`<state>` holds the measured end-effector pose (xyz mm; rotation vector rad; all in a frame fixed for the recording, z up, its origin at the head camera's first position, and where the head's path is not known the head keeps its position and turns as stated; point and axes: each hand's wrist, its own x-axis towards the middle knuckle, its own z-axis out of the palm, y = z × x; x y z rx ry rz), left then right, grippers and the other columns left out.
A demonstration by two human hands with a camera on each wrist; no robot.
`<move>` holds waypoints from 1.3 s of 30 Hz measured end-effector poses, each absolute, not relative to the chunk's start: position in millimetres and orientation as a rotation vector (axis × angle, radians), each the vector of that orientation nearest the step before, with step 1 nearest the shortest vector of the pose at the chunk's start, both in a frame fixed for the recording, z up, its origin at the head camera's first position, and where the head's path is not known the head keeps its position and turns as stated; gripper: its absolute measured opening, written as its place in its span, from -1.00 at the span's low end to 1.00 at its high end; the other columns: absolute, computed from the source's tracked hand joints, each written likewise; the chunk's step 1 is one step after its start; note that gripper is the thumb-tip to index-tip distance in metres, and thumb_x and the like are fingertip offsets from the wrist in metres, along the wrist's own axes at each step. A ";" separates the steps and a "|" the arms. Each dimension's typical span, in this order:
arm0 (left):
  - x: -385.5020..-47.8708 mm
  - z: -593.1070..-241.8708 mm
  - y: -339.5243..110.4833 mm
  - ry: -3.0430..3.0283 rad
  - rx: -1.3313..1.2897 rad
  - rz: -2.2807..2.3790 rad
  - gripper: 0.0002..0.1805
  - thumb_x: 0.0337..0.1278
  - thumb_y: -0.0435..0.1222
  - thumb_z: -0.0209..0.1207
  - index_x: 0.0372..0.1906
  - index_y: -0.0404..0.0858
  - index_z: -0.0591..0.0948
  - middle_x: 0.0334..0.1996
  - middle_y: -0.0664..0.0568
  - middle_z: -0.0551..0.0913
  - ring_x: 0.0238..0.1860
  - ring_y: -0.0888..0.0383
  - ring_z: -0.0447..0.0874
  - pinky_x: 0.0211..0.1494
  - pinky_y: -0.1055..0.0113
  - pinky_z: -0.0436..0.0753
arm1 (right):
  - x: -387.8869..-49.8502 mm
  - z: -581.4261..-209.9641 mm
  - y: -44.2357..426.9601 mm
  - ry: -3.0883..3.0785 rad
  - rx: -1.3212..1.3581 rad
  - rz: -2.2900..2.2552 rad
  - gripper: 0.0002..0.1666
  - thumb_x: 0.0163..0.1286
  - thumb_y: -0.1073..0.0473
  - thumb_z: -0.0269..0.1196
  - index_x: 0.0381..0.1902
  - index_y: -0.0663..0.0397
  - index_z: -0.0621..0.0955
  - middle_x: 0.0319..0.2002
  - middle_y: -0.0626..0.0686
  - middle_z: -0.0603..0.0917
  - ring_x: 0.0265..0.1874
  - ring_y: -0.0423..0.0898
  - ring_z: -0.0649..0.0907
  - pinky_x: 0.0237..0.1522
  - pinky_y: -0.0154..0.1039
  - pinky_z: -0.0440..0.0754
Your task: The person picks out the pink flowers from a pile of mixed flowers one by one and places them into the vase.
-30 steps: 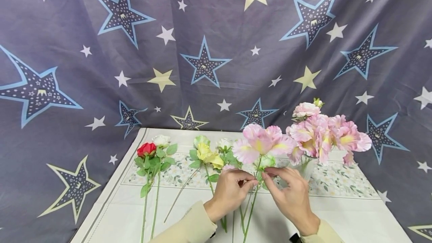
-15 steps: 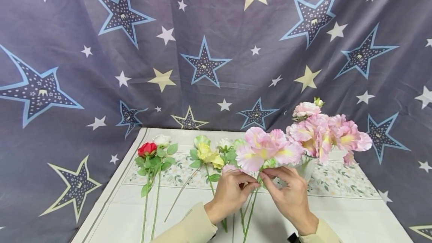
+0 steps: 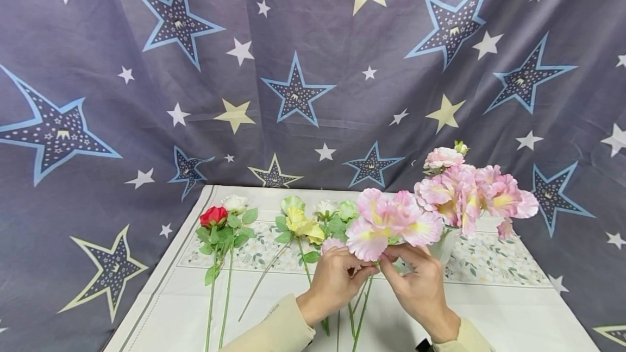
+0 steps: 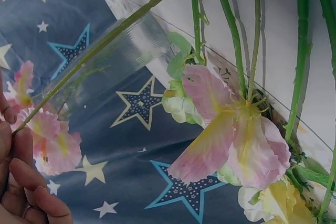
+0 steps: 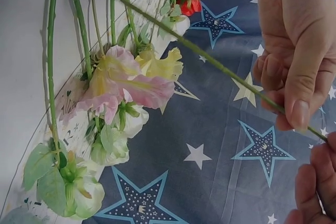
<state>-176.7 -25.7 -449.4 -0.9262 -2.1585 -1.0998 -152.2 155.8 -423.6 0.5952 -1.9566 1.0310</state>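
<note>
A pink flower [image 3: 391,224] with yellow throats is held over the table in both hands. My left hand [image 3: 337,281] pinches its thin green stem; in the right wrist view the left thumb and fingers [image 5: 300,111] grip this stem [image 5: 210,59], whose bare end points away. My right hand [image 3: 418,287] pinches close under the blossom, and the petals partly cover its fingertips. Only part of the left hand [image 4: 31,187] shows in the left wrist view. To the right, a clear ribbed vase [image 4: 128,45] holds several pink flowers [image 3: 469,194].
On the table [image 3: 518,319] a red rose [image 3: 213,216] and a white rose [image 3: 235,203] lie at the left. A yellow flower [image 3: 302,226], pale green roses [image 3: 348,210] and another pink flower [image 4: 236,124] lie near the middle. A star-printed curtain [image 3: 313,140] hangs behind.
The held pink blossom has shifted right and down and tilted, uncovering a pale green rose behind it. Both hands stay almost in place, still on the stem.
</note>
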 end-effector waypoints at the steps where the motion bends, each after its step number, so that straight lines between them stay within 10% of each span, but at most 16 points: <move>1: -176.8 -449.7 -25.7 -2.152 -0.925 -1.091 -0.88 -0.02 -0.22 0.55 -0.47 -0.09 0.80 -0.66 0.22 0.55 -0.59 0.43 0.37 -0.38 0.60 0.35 | -151.5 -423.7 156.0 -1.966 0.587 1.034 -0.71 0.04 0.49 0.46 -0.43 -0.04 0.76 -0.48 -0.15 0.71 -0.47 -0.18 0.65 -0.24 -0.40 0.53; 7: -180.1 -452.9 -26.9 -2.089 -0.942 -1.059 -0.70 -0.11 -0.19 0.59 -0.64 -0.09 0.64 -0.69 0.22 0.46 -0.58 0.42 0.30 -0.41 0.61 0.31 | -149.9 -421.9 157.3 -1.974 0.550 1.029 -0.70 0.04 0.48 0.43 -0.52 -0.08 0.69 -0.52 -0.19 0.67 -0.49 -0.19 0.63 -0.22 -0.38 0.51; 18: -186.2 -457.0 -44.6 -2.107 -0.925 -1.060 -0.82 0.07 -0.13 0.52 -0.26 -0.10 0.82 -0.28 0.20 0.81 -0.25 0.31 0.73 -0.16 0.50 0.63 | -148.7 -421.3 170.2 -1.952 0.512 1.028 -0.65 0.04 0.53 0.39 -0.57 -0.06 0.62 -0.49 -0.11 0.72 -0.39 -0.16 0.70 -0.06 -0.54 0.52; 39: -192.5 -465.9 -81.8 -2.272 -0.689 -0.925 -0.66 0.00 -0.07 0.54 -0.13 -0.12 0.81 -0.16 0.12 0.81 -0.07 0.15 0.73 0.04 0.12 0.67 | -146.1 -418.1 202.5 -1.860 0.429 0.903 -0.74 -0.06 0.37 0.45 -0.31 0.19 0.80 -0.36 0.14 0.79 -0.16 -0.44 0.62 -0.09 -0.61 0.48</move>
